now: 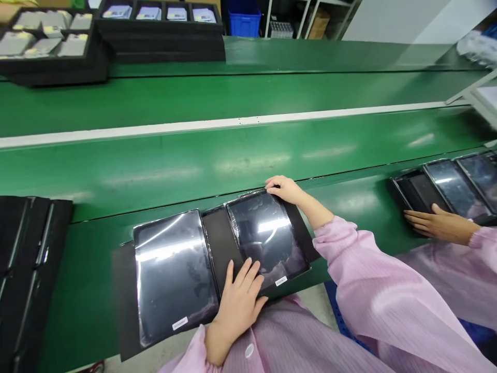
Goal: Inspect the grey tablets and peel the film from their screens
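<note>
The left hand lies palm down with fingers loosely spread, gripping nothing; it rests over the near end of the dark strip and the near left corner of the right panel; the right hand bends its fingers over that panel's far right corner, touching the edge, though whether it pinches or merely presses I cannot tell; the left panel lies beside the strip on its other side, untouched; both panels are glossy, seem covered in clear film and carry a white label near the near edge; under them a black sheet shows at either end, on the green surface; as I judge it, laying out this pair is done, both lying flat side by side, and only the right panel's corners are being attended to; whether anything else is left does not show; to the right a co-worker's hand lies flat on a similar set; to the left stand black trays; beyond the white rail are a tray of wrapped pieces, a stack of trays with pale packs and, farther off, a blue bin.
</note>
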Demonstrator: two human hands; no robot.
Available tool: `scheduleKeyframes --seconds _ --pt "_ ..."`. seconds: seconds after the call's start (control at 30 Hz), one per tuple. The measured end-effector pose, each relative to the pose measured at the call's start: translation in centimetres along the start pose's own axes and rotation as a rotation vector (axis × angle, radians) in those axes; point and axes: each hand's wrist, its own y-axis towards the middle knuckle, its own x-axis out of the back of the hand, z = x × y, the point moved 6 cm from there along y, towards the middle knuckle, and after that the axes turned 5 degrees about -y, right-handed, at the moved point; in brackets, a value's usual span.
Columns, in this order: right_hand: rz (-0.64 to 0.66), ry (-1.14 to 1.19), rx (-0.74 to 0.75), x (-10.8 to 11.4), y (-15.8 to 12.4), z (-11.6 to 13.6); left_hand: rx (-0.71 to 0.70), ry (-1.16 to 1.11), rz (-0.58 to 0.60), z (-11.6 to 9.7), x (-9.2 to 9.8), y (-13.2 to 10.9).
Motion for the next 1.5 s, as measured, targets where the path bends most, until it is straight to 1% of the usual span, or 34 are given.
scheduleKeyframes --seconds 0.07,0.1,0.13,0.17,0.2,0.23,0.27,0.3,0.33,0.37,0.4,0.43,0.47,0.5,0.53,0.57,0.6,0.67,0.7,0.73,0.77,0.83,0.9,0.97,1.03,1.1,1.13,1.17,1.23,1.27,1.3,1.33,1.43,1.5 --pt "-0.012 0.019 0.020 0.0 -0.5 0.8 0.022 -0.067 -0.004 0.5 0.2 0.1" --pt "-0.024 0.023 0.032 0.3 -1.3 1.5 0.043 -0.112 -0.011 0.9 0.4 0.2" --pt "-0.027 0.029 0.052 0.7 -2.4 2.4 0.091 -0.166 -0.033 1.3 0.6 0.3" --pt "-0.006 0.044 0.085 1.1 -3.8 3.4 0.172 -0.229 -0.067 2.0 0.8 0.3" --pt "0.038 0.069 0.126 1.6 -5.5 4.5 0.286 -0.296 -0.114 2.7 1.0 0.3" --pt "0.133 0.122 0.197 2.1 -7.5 5.8 0.414 -0.363 -0.166 3.6 1.1 0.2" --pt "0.284 0.203 0.282 2.3 -9.7 7.0 0.531 -0.429 -0.205 4.3 1.2 0.0" --pt "0.457 0.313 0.353 2.7 -12.1 8.0 0.610 -0.494 -0.214 4.8 1.2 -0.2" --pt "0.619 0.462 0.423 3.2 -14.3 8.9 0.647 -0.556 -0.188 5.1 1.1 -0.2" --pt "0.738 0.611 0.460 3.9 -16.1 9.3 0.644 -0.611 -0.138 5.1 1.0 0.0" --pt "0.772 0.721 0.442 4.5 -17.2 9.0 0.617 -0.661 -0.075 5.1 0.9 0.1" --pt "0.709 0.766 0.386 5.0 -17.5 8.2 0.583 -0.705 -0.012 4.9 0.8 0.2" --pt "0.574 0.725 0.313 5.3 -17.4 6.8 0.564 -0.742 0.038 4.8 0.8 0.1" --pt "0.414 0.603 0.255 5.5 -17.2 5.2 0.567 -0.771 0.056 4.7 0.9 0.0" --pt "0.272 0.438 0.239 5.4 -17.2 4.0 0.591 -0.794 0.042 4.8 1.0 -0.2" --pt "0.184 0.271 0.278 5.0 -17.4 3.3 0.631 -0.814 0.006 5.0 1.0 -0.5" --pt "0.157 0.131 0.368 4.2 -17.8 3.1 0.679 -0.825 -0.043 5.3 1.1 -0.7" --pt "0.185 -0.027 0.580 2.3 -19.1 3.6 0.735 -0.809 -0.134 5.9 1.2 -0.7" --pt "0.188 -0.058 0.659 1.6 -19.7 3.9 0.724 -0.781 -0.155 6.2 1.3 -0.3" --pt "0.175 -0.080 0.712 1.3 -20.0 4.2 0.683 -0.736 -0.157 6.5 1.4 0.5" --pt "0.149 -0.103 0.737 1.1 -20.1 4.4 0.619 -0.670 -0.149 6.8 1.6 1.5" --pt "0.054 -0.151 0.734 1.6 -19.3 4.6 0.476 -0.502 -0.135 7.6 2.1 3.7" --pt "-0.052 -0.208 0.729 2.4 -17.8 4.9 0.373 -0.341 -0.126 8.5 2.6 5.6" --pt "-0.102 -0.238 0.722 2.8 -15.6 5.1 0.321 -0.248 -0.100 9.3 2.9 6.8" --pt "-0.043 -0.203 0.676 2.4 -12.7 5.2 0.318 -0.226 -0.056 9.8 3.0 7.1" --pt "0.063 -0.095 0.532 1.5 -9.4 4.7 0.343 -0.244 -0.026 10.0 3.1 7.0" --pt "0.095 -0.018 0.426 1.2 -7.7 4.2 0.357 -0.259 -0.017 10.0 3.1 6.9" --pt "0.099 0.067 0.298 1.0 -6.1 3.5 0.370 -0.279 -0.016 10.1 3.1 6.8" --pt "0.047 0.230 0.013 1.1 -3.9 1.8 0.394 -0.336 -0.018 10.2 3.2 6.8" --pt "0.013 0.300 -0.108 1.3 -3.3 1.0 0.403 -0.369 -0.018 10.3 3.2 6.8" --pt "-0.012 0.356 -0.200 1.5 -3.2 0.5 0.409 -0.399 -0.017 10.4 3.2 6.9" --pt "-0.029 0.402 -0.258 1.8 -3.4 0.2 0.413 -0.419 -0.016 10.6 3.2 7.0" --pt "-0.042 0.572 -0.299 2.4 -5.5 0.4 0.404 -0.405 0.022 10.5 3.2 7.0" --pt "0.009 0.780 -0.318 2.2 -7.6 0.5 0.377 -0.350 0.074 9.7 3.1 6.3"
